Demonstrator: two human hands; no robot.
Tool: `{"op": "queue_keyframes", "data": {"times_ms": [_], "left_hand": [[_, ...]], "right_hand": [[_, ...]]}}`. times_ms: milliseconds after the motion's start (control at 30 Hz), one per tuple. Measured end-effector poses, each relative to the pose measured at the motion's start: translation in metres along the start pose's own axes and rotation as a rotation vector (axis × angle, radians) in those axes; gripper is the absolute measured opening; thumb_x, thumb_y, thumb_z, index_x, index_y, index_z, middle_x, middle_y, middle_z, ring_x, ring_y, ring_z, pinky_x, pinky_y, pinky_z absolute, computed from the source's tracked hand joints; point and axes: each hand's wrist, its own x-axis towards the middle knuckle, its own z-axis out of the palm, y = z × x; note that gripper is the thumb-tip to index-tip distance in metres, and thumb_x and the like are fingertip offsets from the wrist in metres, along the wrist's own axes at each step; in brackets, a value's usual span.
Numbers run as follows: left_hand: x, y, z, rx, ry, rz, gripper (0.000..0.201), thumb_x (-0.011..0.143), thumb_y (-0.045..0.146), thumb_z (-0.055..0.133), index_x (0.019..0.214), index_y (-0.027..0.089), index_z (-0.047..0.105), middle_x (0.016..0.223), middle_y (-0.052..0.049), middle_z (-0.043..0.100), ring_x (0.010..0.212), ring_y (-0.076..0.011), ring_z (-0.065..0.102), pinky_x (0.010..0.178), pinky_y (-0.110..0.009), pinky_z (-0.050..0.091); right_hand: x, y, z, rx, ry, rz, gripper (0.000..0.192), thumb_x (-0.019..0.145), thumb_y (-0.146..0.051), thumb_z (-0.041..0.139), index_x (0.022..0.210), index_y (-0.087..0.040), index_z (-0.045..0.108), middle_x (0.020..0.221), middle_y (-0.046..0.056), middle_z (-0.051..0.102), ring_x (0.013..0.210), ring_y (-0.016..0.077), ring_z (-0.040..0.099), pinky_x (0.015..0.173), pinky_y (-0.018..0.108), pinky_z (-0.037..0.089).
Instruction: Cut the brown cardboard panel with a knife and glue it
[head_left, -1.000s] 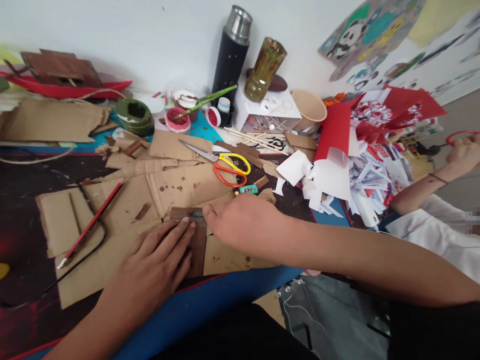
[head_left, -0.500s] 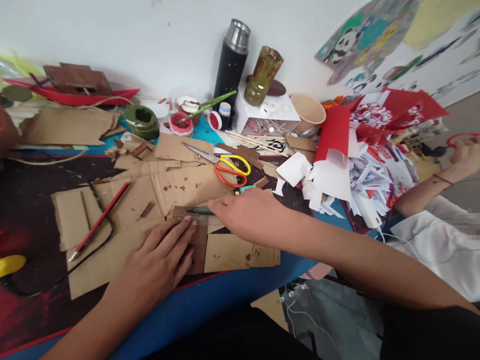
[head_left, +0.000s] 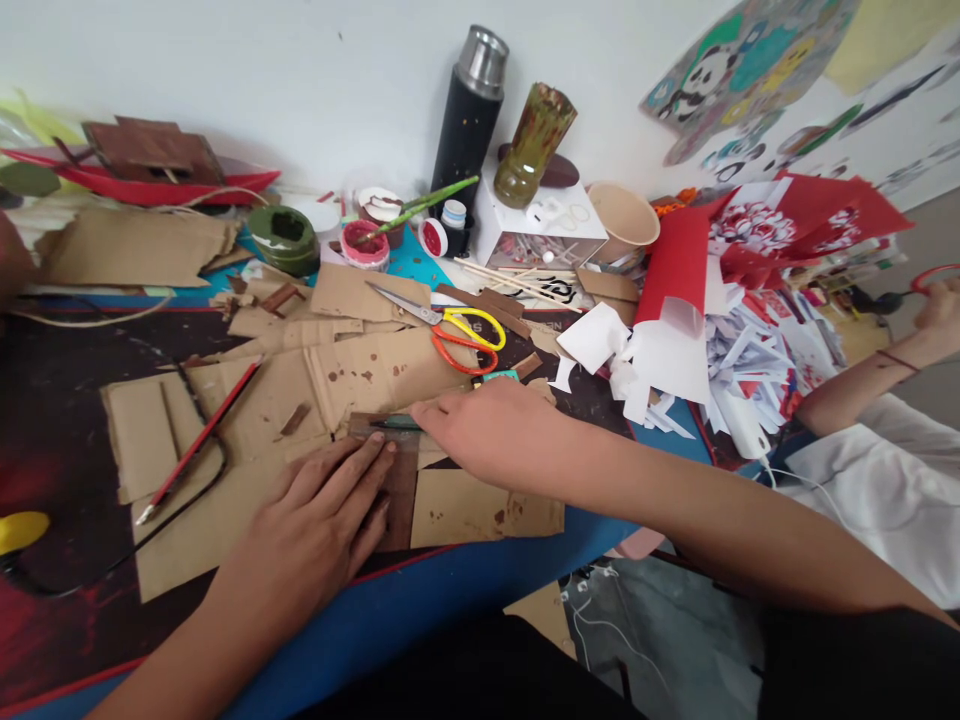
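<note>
My left hand (head_left: 326, 505) lies flat with its fingers stretched over a brown-painted cardboard piece (head_left: 399, 495), pressing it near the table's front edge. A clear strip, perhaps a ruler, shows faintly by the fingertips. My right hand (head_left: 480, 425) is closed around a slim dark-green craft knife (head_left: 397, 423). The knife's tip points left across the top of the brown piece, just above my left fingertips; most of its handle is hidden in my fist. Bare brown cardboard (head_left: 487, 510) lies under and beside the painted piece. Scissors (head_left: 450, 320) with yellow and orange handles rest beyond my right hand.
A red pencil (head_left: 199, 440) and a black cord lie on cardboard at left. Behind stand paint pots (head_left: 365, 245), a black flask (head_left: 469, 120) and a red model boat (head_left: 172, 180). Paper scraps (head_left: 739, 370) pile at right, beside another person's arm (head_left: 862, 385).
The view has shifted slightly. My right hand and the knife tip have slid very slightly left along the brown piece. My left hand stays in place on it.
</note>
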Motion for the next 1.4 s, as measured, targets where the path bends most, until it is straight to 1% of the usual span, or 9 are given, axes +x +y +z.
{"op": "queue_keyframes", "data": {"times_ms": [100, 233, 333, 467, 633, 800, 967, 1200, 1400], "left_hand": [[0.0, 0.0, 0.0, 0.007, 0.0, 0.0, 0.06, 0.112, 0.028, 0.047, 0.168, 0.009, 0.054, 0.158, -0.021, 0.072, 0.145, -0.0436, 0.064, 0.116, -0.061, 0.051], [0.0, 0.0, -0.001, -0.035, 0.005, -0.022, 0.06, 0.111, 0.028, 0.05, 0.17, 0.015, 0.054, 0.158, -0.02, 0.072, 0.146, -0.0419, 0.064, 0.117, -0.061, 0.051], [0.001, 0.0, -0.003, -0.008, 0.028, -0.01, 0.057, 0.111, 0.027, 0.05, 0.167, 0.015, 0.057, 0.156, -0.02, 0.073, 0.144, -0.0415, 0.066, 0.115, -0.06, 0.053], [0.001, -0.001, -0.004, 0.019, 0.015, 0.002, 0.056, 0.112, 0.03, 0.047, 0.166, 0.017, 0.057, 0.159, -0.018, 0.072, 0.143, -0.0412, 0.066, 0.115, -0.061, 0.053], [-0.001, -0.002, -0.005, 0.002, -0.003, 0.023, 0.06, 0.112, 0.029, 0.046, 0.168, 0.012, 0.054, 0.16, -0.021, 0.071, 0.145, -0.0431, 0.065, 0.116, -0.061, 0.052], [-0.002, -0.003, -0.004, -0.011, -0.011, 0.016, 0.062, 0.113, 0.03, 0.045, 0.173, 0.013, 0.048, 0.161, -0.019, 0.071, 0.145, -0.0422, 0.065, 0.117, -0.06, 0.05], [-0.001, -0.003, -0.005, 0.008, -0.004, 0.019, 0.062, 0.113, 0.031, 0.046, 0.172, 0.014, 0.049, 0.159, -0.018, 0.072, 0.143, -0.0422, 0.066, 0.116, -0.059, 0.05], [-0.005, -0.003, 0.001, -0.012, -0.017, -0.014, 0.063, 0.113, 0.036, 0.043, 0.173, 0.016, 0.05, 0.157, -0.019, 0.073, 0.145, -0.0421, 0.064, 0.117, -0.06, 0.05], [-0.003, -0.003, 0.0, 0.022, -0.008, 0.002, 0.061, 0.113, 0.035, 0.042, 0.17, 0.013, 0.054, 0.156, -0.019, 0.074, 0.142, -0.0427, 0.065, 0.114, -0.059, 0.051]], "right_hand": [[0.002, -0.003, -0.003, -0.001, -0.009, -0.013, 0.041, 0.109, -0.002, 0.051, 0.146, -0.009, 0.068, 0.116, 0.016, 0.086, 0.088, 0.0231, 0.08, 0.06, 0.033, 0.043], [0.005, -0.011, -0.01, -0.018, -0.02, -0.04, 0.038, 0.11, -0.001, 0.049, 0.142, -0.006, 0.07, 0.106, 0.016, 0.085, 0.089, 0.0237, 0.08, 0.063, 0.033, 0.046], [0.006, -0.013, -0.016, -0.045, -0.048, -0.079, 0.035, 0.11, -0.002, 0.05, 0.137, -0.006, 0.072, 0.111, 0.017, 0.085, 0.096, 0.0242, 0.081, 0.066, 0.033, 0.05], [0.005, -0.009, -0.018, -0.096, -0.039, -0.092, 0.04, 0.11, -0.002, 0.047, 0.142, -0.008, 0.07, 0.113, 0.016, 0.086, 0.094, 0.0237, 0.082, 0.064, 0.033, 0.053], [0.001, -0.005, -0.012, -0.094, -0.005, -0.095, 0.04, 0.109, -0.001, 0.048, 0.142, -0.006, 0.07, 0.112, 0.019, 0.085, 0.09, 0.0252, 0.081, 0.061, 0.033, 0.051], [-0.001, -0.004, -0.01, -0.075, -0.016, -0.073, 0.04, 0.107, 0.0, 0.051, 0.142, -0.006, 0.07, 0.104, 0.018, 0.085, 0.082, 0.0237, 0.078, 0.06, 0.032, 0.045], [-0.003, -0.002, -0.011, -0.099, -0.032, -0.083, 0.044, 0.108, 0.0, 0.049, 0.147, -0.006, 0.068, 0.109, 0.018, 0.085, 0.083, 0.0236, 0.077, 0.058, 0.033, 0.041], [-0.01, 0.003, -0.003, -0.077, -0.027, -0.03, 0.047, 0.106, 0.0, 0.052, 0.149, -0.008, 0.069, 0.11, 0.017, 0.085, 0.072, 0.0205, 0.074, 0.06, 0.032, 0.042], [-0.016, 0.0, 0.001, -0.079, 0.009, 0.003, 0.046, 0.107, -0.002, 0.05, 0.149, -0.008, 0.069, 0.112, 0.018, 0.084, 0.075, 0.0213, 0.074, 0.059, 0.032, 0.043]]}}
